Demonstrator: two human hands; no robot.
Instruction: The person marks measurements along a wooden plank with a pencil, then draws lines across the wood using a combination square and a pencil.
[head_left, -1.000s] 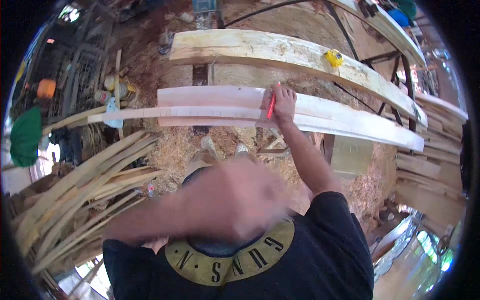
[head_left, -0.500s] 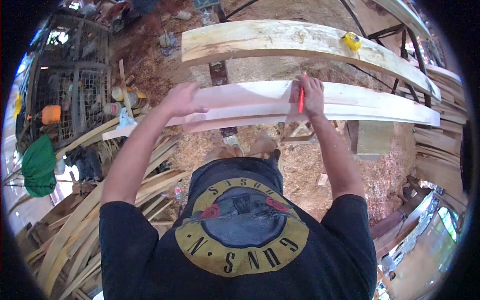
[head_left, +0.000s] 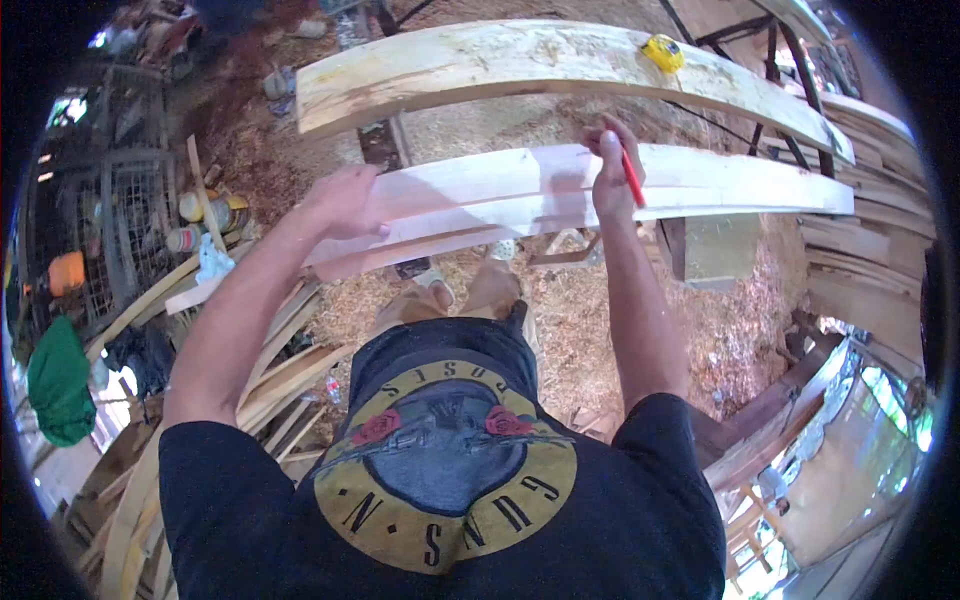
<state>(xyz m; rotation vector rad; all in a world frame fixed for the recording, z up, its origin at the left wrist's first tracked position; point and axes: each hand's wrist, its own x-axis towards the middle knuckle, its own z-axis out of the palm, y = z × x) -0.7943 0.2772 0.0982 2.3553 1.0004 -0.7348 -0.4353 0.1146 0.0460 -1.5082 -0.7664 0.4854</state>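
Note:
My left hand (head_left: 345, 203) is closed over the left part of a pale plank (head_left: 450, 183), its thumb on the plank's face. A narrow strip of wood (head_left: 190, 297) sticks out to the left beyond that hand. My right hand (head_left: 612, 170) holds a red pencil-like marker (head_left: 632, 180) and is raised over the plank's middle, its thumb up and fingers curled. Beyond it lies a thicker plank (head_left: 480, 65) bearing a yellow tape measure (head_left: 662, 53).
Dark metal trestle legs (head_left: 800, 70) stand at the upper right. Stacked boards (head_left: 865, 270) fill the right side. Curved offcuts (head_left: 150, 490) lie at lower left, with containers (head_left: 185, 238) and a green bag (head_left: 62, 380) nearby. Shavings cover the ground.
My left hand came down from near my face onto the plank's left part. My right hand has turned and lifted, tilting the red marker the other way.

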